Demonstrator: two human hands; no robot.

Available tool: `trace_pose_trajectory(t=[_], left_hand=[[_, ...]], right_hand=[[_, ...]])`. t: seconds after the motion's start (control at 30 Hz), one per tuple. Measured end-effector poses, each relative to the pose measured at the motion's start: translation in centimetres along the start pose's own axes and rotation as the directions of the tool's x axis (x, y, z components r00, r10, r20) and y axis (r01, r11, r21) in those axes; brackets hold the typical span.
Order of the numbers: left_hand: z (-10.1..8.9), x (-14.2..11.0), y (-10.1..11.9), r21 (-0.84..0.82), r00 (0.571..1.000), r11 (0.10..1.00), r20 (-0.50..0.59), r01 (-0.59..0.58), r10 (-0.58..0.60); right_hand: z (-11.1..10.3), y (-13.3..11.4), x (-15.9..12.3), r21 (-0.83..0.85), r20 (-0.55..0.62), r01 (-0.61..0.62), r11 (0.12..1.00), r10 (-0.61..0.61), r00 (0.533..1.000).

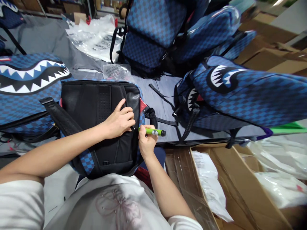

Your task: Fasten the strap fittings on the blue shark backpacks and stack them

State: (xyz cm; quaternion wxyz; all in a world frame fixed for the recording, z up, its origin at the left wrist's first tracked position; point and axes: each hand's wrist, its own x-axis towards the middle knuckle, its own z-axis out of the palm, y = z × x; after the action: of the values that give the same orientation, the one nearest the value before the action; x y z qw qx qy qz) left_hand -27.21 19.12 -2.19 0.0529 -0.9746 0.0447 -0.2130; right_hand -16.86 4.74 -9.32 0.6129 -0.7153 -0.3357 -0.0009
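A blue checkered backpack [124,140] lies with its black padded back panel facing up, right in front of my body. Across that panel rests my left hand [122,118], fingers spread and pressing on the black surface near the right side. My right hand [146,140] grips a bright green marker pen [153,131], whose dark end points right. The pen's other end meets the backpack's right edge, though my fingers partly hide the tip. A black shoulder strap [61,116] crosses the left part of the panel, and a small red triangular patch [143,105] shows at the right side.
More checkered backpacks with shark-mouth prints stand on the left [28,86] and right [251,92]. Others are piled at the back [153,28]. Clear plastic bags [93,38] lie behind. An open cardboard box [242,182] with white packages sits below right.
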Motion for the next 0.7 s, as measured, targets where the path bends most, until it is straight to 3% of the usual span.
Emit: trace_pose_trajectory(t=[0.47,0.7], left_hand=[[-0.14,-0.07,0.1,0.023,1.0,1.0,-0.025,-0.009,0.01],[-0.73,0.04,0.38,0.038,1.0,0.999,0.012,0.0,-0.001]], right_hand=[[-0.26,-0.5,0.05,0.003,0.026,0.018,1.0,-0.018,0.999],[-0.27,-0.7,-0.02,0.027,0.027,0.0,1.0,-0.001,1.0]])
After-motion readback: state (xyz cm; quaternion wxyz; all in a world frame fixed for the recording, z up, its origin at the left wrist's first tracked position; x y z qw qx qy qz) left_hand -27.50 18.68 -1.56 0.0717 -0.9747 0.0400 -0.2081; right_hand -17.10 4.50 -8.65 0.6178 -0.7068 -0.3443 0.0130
